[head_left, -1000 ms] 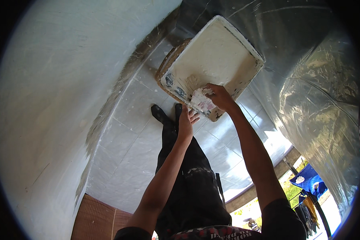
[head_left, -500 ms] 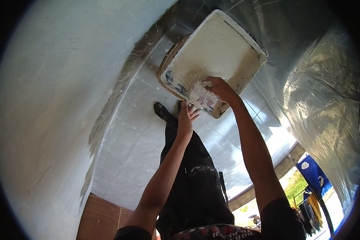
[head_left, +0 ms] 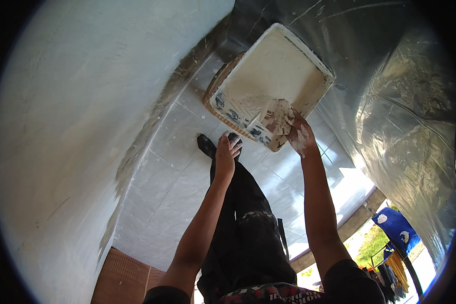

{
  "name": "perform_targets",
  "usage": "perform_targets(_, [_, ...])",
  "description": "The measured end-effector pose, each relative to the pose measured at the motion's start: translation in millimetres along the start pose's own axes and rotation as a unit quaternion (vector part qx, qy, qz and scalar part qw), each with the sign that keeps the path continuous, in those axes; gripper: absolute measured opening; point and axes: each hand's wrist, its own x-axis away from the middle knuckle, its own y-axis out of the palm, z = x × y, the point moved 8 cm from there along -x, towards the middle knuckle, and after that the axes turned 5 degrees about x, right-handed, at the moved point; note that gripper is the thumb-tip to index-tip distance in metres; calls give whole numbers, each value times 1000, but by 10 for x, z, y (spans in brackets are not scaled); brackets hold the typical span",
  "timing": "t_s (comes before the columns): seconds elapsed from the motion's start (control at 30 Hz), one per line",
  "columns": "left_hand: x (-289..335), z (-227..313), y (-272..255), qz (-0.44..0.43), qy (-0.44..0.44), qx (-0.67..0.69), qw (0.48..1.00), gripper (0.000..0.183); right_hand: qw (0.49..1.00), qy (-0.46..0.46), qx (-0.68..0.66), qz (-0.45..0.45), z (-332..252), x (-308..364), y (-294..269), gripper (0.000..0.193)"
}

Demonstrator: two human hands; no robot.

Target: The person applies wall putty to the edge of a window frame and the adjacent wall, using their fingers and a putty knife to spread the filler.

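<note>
My right hand, smeared with white, grips the edge of a flat, paste-coated putty spreader. The spreader is over the near corner of a large rectangular tray and seems to touch the off-white paste in it; its exact shape is hidden by the coating. Left of that corner, apart from the tray, my left hand hangs with loosely bent fingers and white residue on the fingertips. Nothing shows in it.
A pale, smoothed wall rises on the left, with a rough dark strip at its base. Grey tiles cover the floor. Clear plastic sheeting hangs on the right. Brown board lies lower left; a blue cloth hangs lower right.
My right hand has turned over and moved right, swinging the spreader round toward the tray's right side. My left hand has drawn away from the tray, slightly left and down.
</note>
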Motion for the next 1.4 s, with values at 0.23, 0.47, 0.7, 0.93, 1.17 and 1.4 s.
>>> perform_targets(0.23, [306,233,-30,10,21,-6,1000,72,987,-41,-157,10,77,380,228,63])
perform_targets(0.47, [991,794,-32,9,66,5,998,70,980,-35,-166,-107,-290,873,1094,66])
perform_targets(0.7, [1984,1750,-111,-17,203,47,978,64,962,-84,-163,-203,-966,1490,2654,71])
perform_targets(0.93, [3272,2637,-741,54,357,100,927,61,903,-41,-159,-398,-1479,2094,4303,82])
perform_targets(1.17, [4444,3245,-1420,126,486,103,858,60,794,66,-226,-561,-1402,2562,5524,77])
perform_targets(1.4, [5668,3697,-2062,164,626,86,758,52,776,-25,-101,-622,-1180,3220,6556,64])
